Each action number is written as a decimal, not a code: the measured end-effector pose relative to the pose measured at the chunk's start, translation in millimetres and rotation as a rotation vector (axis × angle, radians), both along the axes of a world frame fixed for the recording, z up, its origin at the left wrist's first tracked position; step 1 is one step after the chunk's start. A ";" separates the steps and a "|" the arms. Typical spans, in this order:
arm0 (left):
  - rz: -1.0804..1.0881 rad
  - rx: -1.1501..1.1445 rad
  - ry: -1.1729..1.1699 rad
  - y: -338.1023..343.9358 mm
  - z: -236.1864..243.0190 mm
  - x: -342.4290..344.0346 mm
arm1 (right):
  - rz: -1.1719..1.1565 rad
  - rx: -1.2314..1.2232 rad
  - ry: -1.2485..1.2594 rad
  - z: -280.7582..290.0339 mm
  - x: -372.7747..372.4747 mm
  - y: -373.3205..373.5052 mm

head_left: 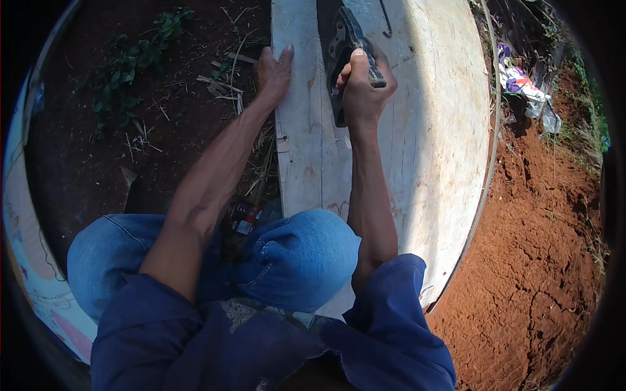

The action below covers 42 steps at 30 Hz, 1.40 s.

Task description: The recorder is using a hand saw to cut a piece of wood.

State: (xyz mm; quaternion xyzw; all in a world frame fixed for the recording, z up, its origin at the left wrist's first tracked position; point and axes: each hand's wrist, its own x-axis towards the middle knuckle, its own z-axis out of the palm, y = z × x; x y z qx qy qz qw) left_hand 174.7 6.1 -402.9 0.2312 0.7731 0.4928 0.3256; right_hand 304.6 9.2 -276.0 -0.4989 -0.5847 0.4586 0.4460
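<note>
I'm looking down at a pale wooden board (391, 130) filling the upper centre and right of the frame, resting on red soil (541, 260). My right hand (364, 88) is at upper centre, fist closed tight round the handle of a dark hand tool (345, 49), prob. a saw or similar w/ a cut-out handle; blade part is hard to read. The tool's long axis runs roughly top-to-bottom in the frame, tilted a bit, in line w/ my right forearm. It sits on the board just right of the board's left edge, touching the wood as far as I can tell.

My left hand (274, 72) is just left of the tool, fingers spread, palm flat on the left edge of the board, thumb up. That grip is open, pressing down, holding nothing. The two hands are near each other, not touching; a strip of board lies between them.

The right hand is the one on the tool, left one nearer the board edge. My knee (300, 257) in blue jeans sits at lower centre, on or over the near end of the board. Dark ground w/ green weeds (137, 58) upper left, crumpled litter (521, 88) upper right.
</note>
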 end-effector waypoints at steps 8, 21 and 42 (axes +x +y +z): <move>-0.019 -0.059 0.045 -13.9 7.1 -20.6 | -0.015 -0.034 -0.070 70.6 107.1 -173.3; -0.010 -0.049 0.029 -12.9 -4.6 -26.5 | -0.025 -0.001 -0.124 49.7 101.8 -165.7; -0.012 0.005 0.010 -1.5 2.0 0.7 | 0.018 0.138 -0.088 -20.9 8.6 -0.9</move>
